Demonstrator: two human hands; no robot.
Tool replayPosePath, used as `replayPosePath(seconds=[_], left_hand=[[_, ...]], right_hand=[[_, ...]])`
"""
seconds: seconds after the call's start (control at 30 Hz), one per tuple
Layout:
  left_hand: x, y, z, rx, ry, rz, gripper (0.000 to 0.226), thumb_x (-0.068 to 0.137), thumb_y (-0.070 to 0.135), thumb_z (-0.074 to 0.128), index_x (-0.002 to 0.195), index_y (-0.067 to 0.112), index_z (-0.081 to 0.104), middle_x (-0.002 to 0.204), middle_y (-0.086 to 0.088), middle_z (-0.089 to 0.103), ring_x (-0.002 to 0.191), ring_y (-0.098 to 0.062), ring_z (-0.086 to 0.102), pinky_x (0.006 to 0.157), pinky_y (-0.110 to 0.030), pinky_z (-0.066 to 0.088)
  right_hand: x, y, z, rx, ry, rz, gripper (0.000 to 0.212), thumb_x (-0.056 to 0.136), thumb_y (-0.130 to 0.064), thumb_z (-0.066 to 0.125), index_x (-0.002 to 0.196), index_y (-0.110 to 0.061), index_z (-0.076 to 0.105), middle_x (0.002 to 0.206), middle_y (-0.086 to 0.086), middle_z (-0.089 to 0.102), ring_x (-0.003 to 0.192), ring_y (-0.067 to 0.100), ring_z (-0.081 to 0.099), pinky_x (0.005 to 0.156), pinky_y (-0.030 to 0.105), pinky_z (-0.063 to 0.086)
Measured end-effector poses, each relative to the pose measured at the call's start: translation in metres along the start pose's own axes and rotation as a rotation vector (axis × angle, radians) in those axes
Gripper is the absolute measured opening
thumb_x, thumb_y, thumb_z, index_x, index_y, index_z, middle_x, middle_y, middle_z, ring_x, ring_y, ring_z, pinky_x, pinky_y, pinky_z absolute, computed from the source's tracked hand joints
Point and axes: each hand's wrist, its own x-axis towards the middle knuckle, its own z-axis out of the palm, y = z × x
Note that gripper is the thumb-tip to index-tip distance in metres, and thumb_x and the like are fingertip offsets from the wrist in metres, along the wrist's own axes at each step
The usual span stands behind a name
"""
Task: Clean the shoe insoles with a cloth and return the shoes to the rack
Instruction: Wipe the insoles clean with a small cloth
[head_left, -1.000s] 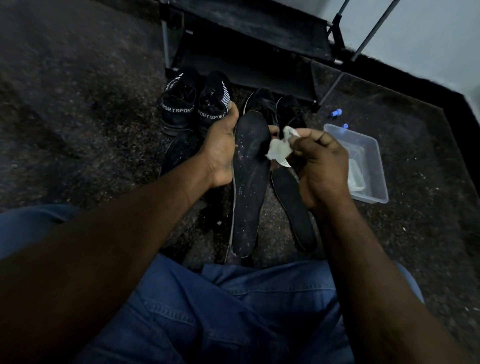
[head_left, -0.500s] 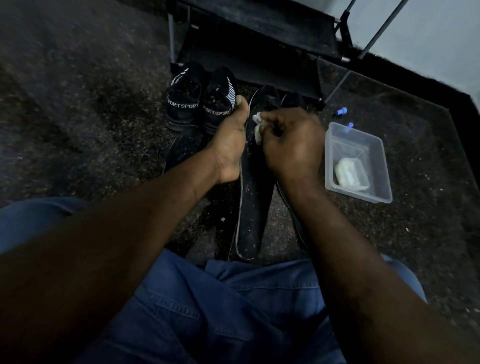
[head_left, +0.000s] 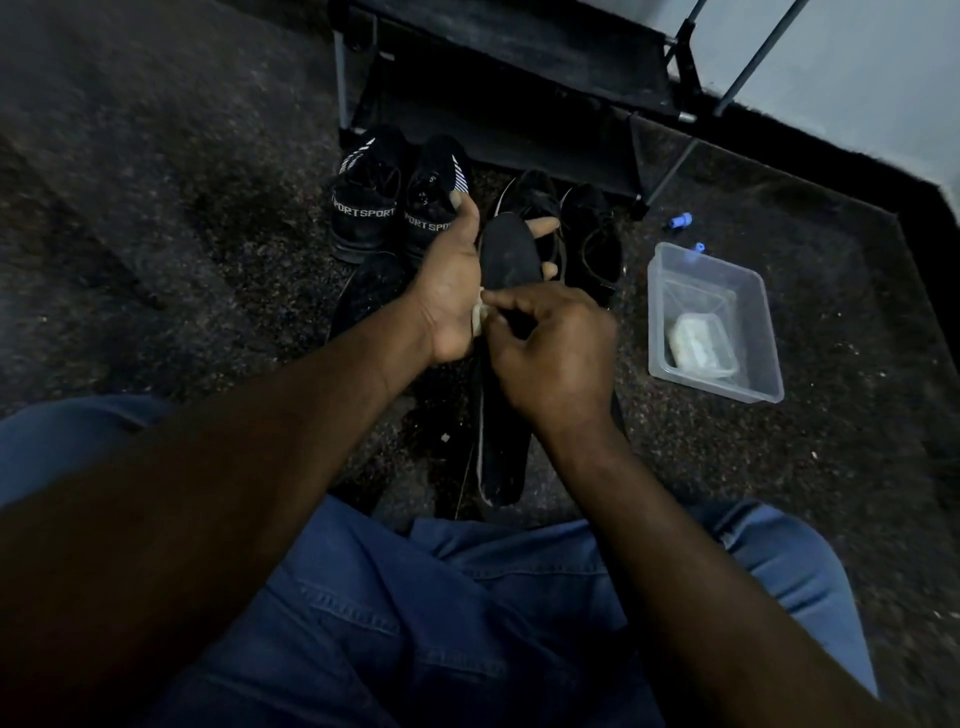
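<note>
Pinched small in the R hand (head_left: 556, 353), thumb against curled fingers, is the white cloth (head_left: 479, 317); only a scrap shows, pressed on the insole (head_left: 506, 254) at its left edge, touching the heel of the L hand (head_left: 449, 291). L hand grips the insole near its far, rounded end: palm on the left edge, fingers wrapped behind, fingertips (head_left: 545, 226) showing past the right edge.

Key relation: insole's long axis runs near-far, almost straight away from the person. Far end is held up by the L hand, near end is down by the knees (can't tell if it rests on the floor). Cloth sits btw the 2 ends, w/ more length on its near side than its far side. Judgement: next wipe prob. runs along that axis toward the near end, L hand as anchor; a cross stroke would cover little.

Shoes aren't on the shoe rack (head_left: 519, 130) yet: 2 pairs stand on the floor just in front of it, SPORT sneakers (head_left: 395, 202) far left, black shoes (head_left: 571, 218) far right, behind the held insole. 1 spare insole (head_left: 369, 291) lies on the floor left of the L wrist. Return step looks well off.
</note>
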Motion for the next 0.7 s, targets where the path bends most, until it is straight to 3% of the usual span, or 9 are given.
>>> replayPosePath(seconds=[0.1,0.17,0.27,0.37,0.43,0.5,0.6,0.7], left_hand=[[-0.007,-0.001,0.006,0.043,-0.011,-0.008,0.099,0.094,0.080,0.005,0.138,0.014,0.064,0.111,-0.015,0.076,0.103,-0.028,0.073,0.085,-0.039,0.061],[-0.011,-0.004,0.011,0.062,0.026,-0.022,0.094,0.096,0.080,0.011,0.127,0.015,0.071,0.118,-0.014,0.075,0.105,-0.027,0.075,0.081,-0.038,0.062],[-0.011,-0.008,0.013,0.055,0.078,-0.006,0.086,0.098,0.078,0.019,0.124,0.014,0.071,0.118,-0.016,0.075,0.106,-0.029,0.074,0.077,-0.039,0.063],[-0.010,-0.004,0.008,0.086,0.104,0.013,0.086,0.097,0.078,0.016,0.107,0.018,0.077,0.109,-0.011,0.078,0.102,-0.024,0.075,0.078,-0.037,0.062],[-0.007,0.000,0.002,0.125,0.071,0.020,0.096,0.094,0.081,0.008,0.122,0.016,0.074,0.114,-0.012,0.076,0.109,-0.025,0.073,0.089,-0.040,0.059],[-0.004,0.003,-0.003,0.091,0.047,0.034,0.102,0.093,0.083,0.007,0.133,0.011,0.068,0.108,-0.017,0.074,0.102,-0.028,0.072,0.095,-0.043,0.056],[0.002,0.003,-0.007,-0.013,0.043,0.054,0.102,0.092,0.084,0.015,0.131,0.007,0.069,0.097,-0.022,0.069,0.088,-0.034,0.066,0.096,-0.048,0.054],[0.001,0.000,-0.005,-0.007,0.042,0.060,0.101,0.093,0.083,0.015,0.130,0.007,0.070,0.099,-0.022,0.068,0.090,-0.035,0.066,0.092,-0.046,0.057]], right_hand=[[0.019,0.004,0.003,-0.047,0.041,0.052,0.019,0.083,-0.032,0.067,0.096,-0.030,0.081,0.096,-0.007,0.078,0.090,0.022,0.072,0.081,0.046,0.057],[0.038,0.008,0.003,-0.064,0.084,0.114,0.018,0.083,-0.036,0.069,0.096,-0.031,0.080,0.095,-0.009,0.078,0.089,0.020,0.072,0.083,0.047,0.057],[0.056,0.010,0.005,-0.071,0.095,0.150,0.017,0.082,-0.040,0.071,0.095,-0.032,0.080,0.092,-0.010,0.078,0.087,0.018,0.072,0.082,0.047,0.058],[0.049,0.003,0.008,-0.020,0.047,0.104,0.017,0.083,-0.036,0.068,0.094,-0.031,0.081,0.093,-0.009,0.078,0.087,0.019,0.072,0.080,0.046,0.058],[0.035,-0.001,0.008,0.007,0.011,0.091,0.020,0.083,-0.035,0.065,0.095,-0.030,0.081,0.093,-0.007,0.078,0.088,0.021,0.073,0.079,0.046,0.058],[0.019,-0.003,0.008,0.033,-0.009,0.079,0.016,0.082,-0.028,0.069,0.092,-0.028,0.082,0.091,-0.005,0.079,0.086,0.022,0.073,0.077,0.044,0.059],[-0.001,-0.004,0.005,0.073,-0.038,0.058,0.010,0.082,-0.024,0.075,0.089,-0.026,0.082,0.090,-0.007,0.079,0.085,0.016,0.073,0.082,0.041,0.058],[-0.003,-0.002,0.004,0.066,-0.040,0.052,0.011,0.081,-0.026,0.073,0.088,-0.028,0.082,0.089,-0.008,0.078,0.085,0.017,0.072,0.082,0.043,0.057]])
